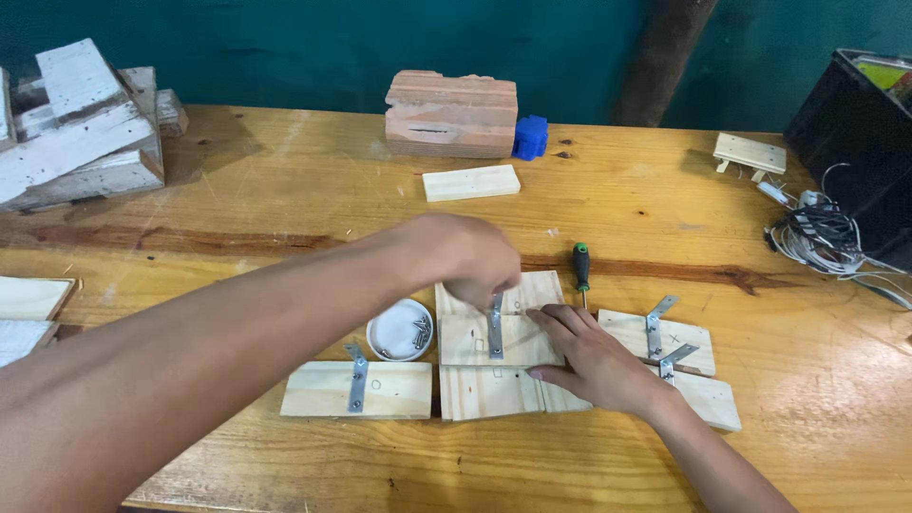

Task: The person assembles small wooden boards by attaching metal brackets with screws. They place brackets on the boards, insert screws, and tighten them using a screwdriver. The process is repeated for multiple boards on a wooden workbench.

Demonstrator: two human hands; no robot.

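Left hand (465,255) pinches the metal bracket (495,328) atop the centre wood blocks (489,366); right hand (594,361), fingers spread flat at 3 o'clock, best keeps pinning them while the bracket is squared across the joint.

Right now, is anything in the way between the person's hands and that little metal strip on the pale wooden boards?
Nothing visible. The left hand already has its fingertips on the flat silver metal strip, and the right hand lies flat on the pale pine boards beside it. The green-handled screwdriver lies apart, behind the boards.
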